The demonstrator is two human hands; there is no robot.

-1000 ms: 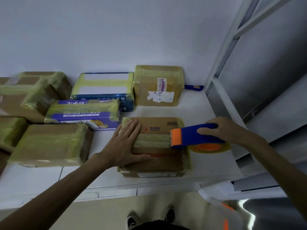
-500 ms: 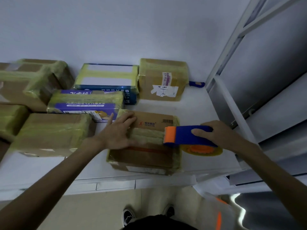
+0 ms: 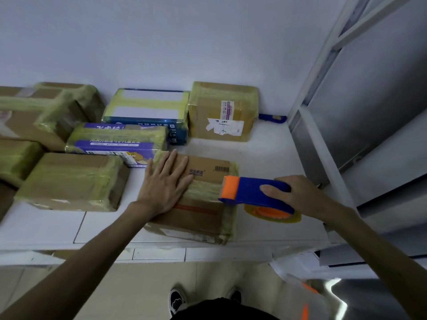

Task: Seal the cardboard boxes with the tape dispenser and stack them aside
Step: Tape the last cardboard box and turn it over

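– Fingers (image 3: pixel 172 162) of your left hand (image 3: pixel 165 183): straight, spread, pressed flat on top of the cardboard box (image 3: pixel 201 218), over its left half. Nothing gripped.
– And my right?
– Your right hand (image 3: pixel 300 195) is curled round the blue handle of the tape dispenser (image 3: pixel 249 192), thumb laid along it. The dispenser's orange nose sits at the box's right edge, over the yellowish tape band that crosses the top. The tape roll (image 3: pixel 272 214) hangs just off the box's right side, above the counter (image 3: pixel 265 153).
– Where does the box sit?
– On the white counter, close to the front edge and slightly skewed to it. Barcode and a printed mark on its top face, just beyond your left fingertips.
– What's around it?
– Behind the box: a brown carton (image 3: pixel 221 112) with white labels. Behind and left: a blue-and-white box (image 3: pixel 147 107), and a purple box (image 3: pixel 115 142) just beside the box's far-left corner. Left of the box, apart from it: a taped flat carton (image 3: pixel 71 181). Farther left and back: a larger taped carton (image 3: pixel 41 112), partly cut off. All wrapped in yellowish tape.
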